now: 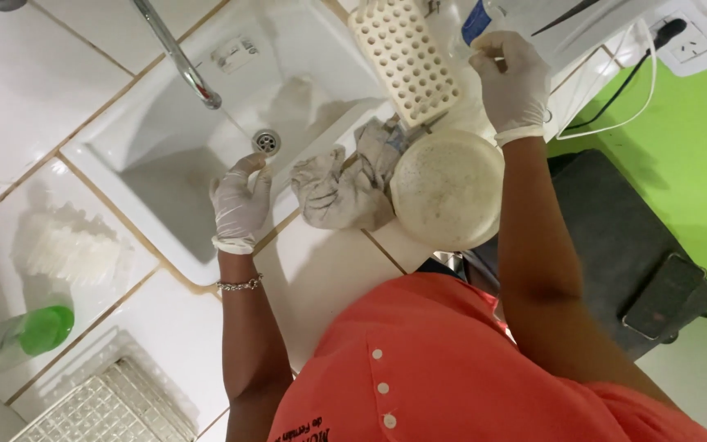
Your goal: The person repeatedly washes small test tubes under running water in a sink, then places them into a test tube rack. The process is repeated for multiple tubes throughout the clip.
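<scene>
A sink [304, 74] is set into the counter [329, 278] at upper centre of the frame, with a tap [177, 57] reaching over it from the top and a drain [266, 142] in its floor. The left hand [239, 205] is placed on the sink's lower rim. Just right of it a rag [345, 184] is laid, touching a bowl [448, 188] further right. A rack [403, 57] is propped on the sink's right rim. The right hand [513, 82] is held at a bottle [480, 20] at the top. At lower left, a tray [108, 405] is seen.

left hand [240, 205]: gloved, fingers loosely curled, arm extended | right hand [511, 82]: gloved, grip closed, arm extended
</scene>
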